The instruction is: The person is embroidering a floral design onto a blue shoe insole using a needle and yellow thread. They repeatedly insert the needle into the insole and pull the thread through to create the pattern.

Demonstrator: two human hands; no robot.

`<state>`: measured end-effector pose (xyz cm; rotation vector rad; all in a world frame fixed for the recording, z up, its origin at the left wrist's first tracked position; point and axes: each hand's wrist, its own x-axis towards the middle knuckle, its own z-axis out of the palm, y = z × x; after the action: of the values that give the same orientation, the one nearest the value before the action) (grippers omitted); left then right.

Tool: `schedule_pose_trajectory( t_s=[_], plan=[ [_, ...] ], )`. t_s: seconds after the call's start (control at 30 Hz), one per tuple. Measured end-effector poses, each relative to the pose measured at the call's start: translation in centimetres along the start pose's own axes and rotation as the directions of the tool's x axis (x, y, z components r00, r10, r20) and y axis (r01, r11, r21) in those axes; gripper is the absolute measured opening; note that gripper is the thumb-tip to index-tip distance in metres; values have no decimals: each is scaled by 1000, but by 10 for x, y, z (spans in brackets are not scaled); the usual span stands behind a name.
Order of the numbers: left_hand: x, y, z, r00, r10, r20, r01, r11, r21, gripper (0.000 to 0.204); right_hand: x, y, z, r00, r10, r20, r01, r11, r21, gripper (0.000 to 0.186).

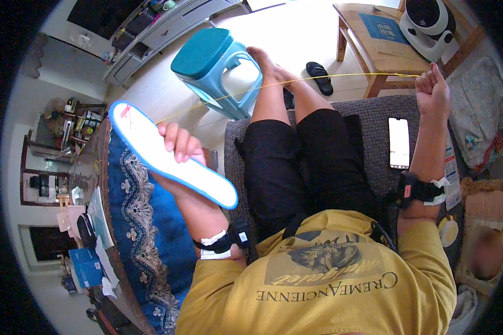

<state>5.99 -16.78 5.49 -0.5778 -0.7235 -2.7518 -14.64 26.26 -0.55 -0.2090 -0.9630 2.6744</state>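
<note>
My left hand (183, 142) is closed on a white shoe insole (170, 159) with a blue edge, its fingers lying over the side. Some red stitching (126, 113) shows near the insole's far end. From there a long yellow thread (313, 77) runs taut across to the right, above my legs. Raised at the far right, my right hand (432, 92) is pinched shut on the thread's other end. Whether a needle sits between those fingers is too small to tell.
A lit phone (398, 143) lies on the grey sofa (374, 114) right of my legs. Ahead stand a teal plastic stool (204, 53) and a wooden chair (355, 36) bearing a white-and-black appliance (427, 28). A black slipper (319, 78) lies on the floor. Blue cloth (162, 223) hangs at left.
</note>
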Motion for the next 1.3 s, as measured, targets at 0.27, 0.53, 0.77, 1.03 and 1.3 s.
schedule_pose_trajectory(
  t_s=[0.27,0.53,0.77,1.03,1.3],
  plan=[
    [2,-80,24,851,-483,209,526,770,-363,41,-128,28,97,861,-109,497,363,817,-449,12],
    [19,-109,91,867,-486,109,412,578,-704,68,-193,26,133,173,-176,969,901,425,-83,12],
    [7,-115,70,841,-470,267,536,664,-521,87,-196,30,134,152,-167,974,916,395,-75,13],
    [3,-114,63,801,-471,370,598,618,-510,98,-196,29,134,131,-158,979,926,373,-64,14],
    [4,-126,52,789,-365,493,599,633,-490,95,-196,28,134,108,-167,980,936,348,-44,14]
  ],
)
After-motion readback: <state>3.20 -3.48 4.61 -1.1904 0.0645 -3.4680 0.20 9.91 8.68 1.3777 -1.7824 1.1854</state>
